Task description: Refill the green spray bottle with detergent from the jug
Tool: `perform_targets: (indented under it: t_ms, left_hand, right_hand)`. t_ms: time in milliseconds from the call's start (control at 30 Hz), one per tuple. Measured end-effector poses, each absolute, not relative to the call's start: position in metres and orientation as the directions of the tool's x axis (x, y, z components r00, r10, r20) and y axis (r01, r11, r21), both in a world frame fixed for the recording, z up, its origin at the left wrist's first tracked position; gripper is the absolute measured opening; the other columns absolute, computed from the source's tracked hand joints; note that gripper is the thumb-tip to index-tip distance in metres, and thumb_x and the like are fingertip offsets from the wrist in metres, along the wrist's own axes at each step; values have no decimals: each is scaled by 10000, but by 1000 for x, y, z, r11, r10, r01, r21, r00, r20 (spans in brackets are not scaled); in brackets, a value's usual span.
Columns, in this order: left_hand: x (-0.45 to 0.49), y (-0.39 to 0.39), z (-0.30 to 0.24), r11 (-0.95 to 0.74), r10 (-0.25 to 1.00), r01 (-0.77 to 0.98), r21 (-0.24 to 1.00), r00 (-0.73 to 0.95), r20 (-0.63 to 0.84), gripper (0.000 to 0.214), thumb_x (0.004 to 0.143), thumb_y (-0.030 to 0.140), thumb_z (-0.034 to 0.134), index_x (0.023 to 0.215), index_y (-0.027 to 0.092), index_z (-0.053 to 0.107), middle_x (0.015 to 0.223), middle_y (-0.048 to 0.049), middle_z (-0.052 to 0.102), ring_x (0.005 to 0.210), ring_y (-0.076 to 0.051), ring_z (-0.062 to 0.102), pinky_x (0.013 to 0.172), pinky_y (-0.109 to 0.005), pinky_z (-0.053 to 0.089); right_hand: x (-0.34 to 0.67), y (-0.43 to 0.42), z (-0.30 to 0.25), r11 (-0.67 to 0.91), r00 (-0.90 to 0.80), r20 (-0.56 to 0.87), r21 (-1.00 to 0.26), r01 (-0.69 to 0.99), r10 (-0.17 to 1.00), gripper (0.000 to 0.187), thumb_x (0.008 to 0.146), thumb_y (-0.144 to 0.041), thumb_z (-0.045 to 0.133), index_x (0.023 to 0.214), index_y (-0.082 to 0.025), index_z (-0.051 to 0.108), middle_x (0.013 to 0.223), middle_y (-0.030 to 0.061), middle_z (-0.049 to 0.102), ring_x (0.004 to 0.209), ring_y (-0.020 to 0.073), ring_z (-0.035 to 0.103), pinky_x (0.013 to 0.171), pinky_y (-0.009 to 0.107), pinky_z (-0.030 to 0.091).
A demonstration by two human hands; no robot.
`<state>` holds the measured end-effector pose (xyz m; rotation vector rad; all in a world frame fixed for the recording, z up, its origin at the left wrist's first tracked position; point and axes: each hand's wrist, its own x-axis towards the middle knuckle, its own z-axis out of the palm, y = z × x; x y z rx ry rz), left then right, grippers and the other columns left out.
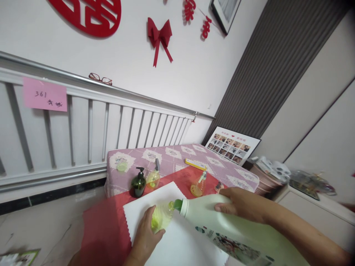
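My right hand (244, 203) grips a large white jug (219, 225) with a printed label, tipped on its side so that its green-rimmed mouth points left. That mouth meets a small clear bottle (162, 216) holding yellow-green liquid, which my left hand (145, 234) holds by wrapping its fingers round it. Both sit over a white cloth (177, 244) with a zigzag edge, laid on a red cloth (105, 229).
Behind stand a dark green pump bottle (138, 183), a clear spray bottle (153, 178), a tilted small bottle with orange liquid (198, 185) and a yellow flat object (195, 164) on a pink patterned tablecloth (172, 155). A white radiator (83, 129) lines the wall; a photo board (231, 145) leans right.
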<state>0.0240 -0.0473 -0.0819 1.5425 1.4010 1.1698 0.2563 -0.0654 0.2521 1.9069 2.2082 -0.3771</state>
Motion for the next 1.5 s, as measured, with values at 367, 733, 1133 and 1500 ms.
perform_targets:
  t_ms: [367, 733, 1133, 1500]
  left_hand:
    - [23, -46, -84, -139, 989, 347, 928, -1, 149, 813, 651, 234, 603, 1420, 117, 366, 1493, -161, 465, 1412, -275, 411, 1194, -406, 324]
    - [24, -47, -83, -155, 987, 357, 921, 21, 158, 826, 660, 233, 589, 1436, 83, 350, 1510, -185, 439, 1418, -287, 401, 1195, -429, 325]
    - [23, -46, -81, -133, 990, 367, 921, 14, 137, 816, 652, 235, 595, 1425, 111, 366, 1497, -163, 464, 1409, -274, 415, 1197, -406, 321]
    - [24, -46, -86, -151, 987, 367, 918, 11, 158, 804, 659, 230, 594, 1421, 113, 367, 1491, -172, 467, 1405, -275, 421, 1190, -415, 331]
  right_hand:
    - [249, -68, 257, 140, -140, -347, -23, 990, 927, 495, 840, -593, 529, 1016, -151, 668, 1093, 190, 730, 983, 370, 680, 832, 466, 517]
    - [253, -67, 256, 158, -155, -327, -17, 987, 932, 490, 836, -587, 536, 1028, -161, 682, 1109, 183, 728, 990, 370, 677, 835, 459, 513]
    - [254, -66, 253, 164, -155, -297, 5, 986, 942, 487, 822, -587, 557, 1031, -172, 700, 1074, 175, 741, 947, 361, 684, 806, 452, 512]
    - [248, -71, 255, 144, -124, -293, 51, 988, 948, 452, 815, -572, 553, 995, -180, 690, 1063, 173, 739, 941, 372, 685, 790, 445, 506]
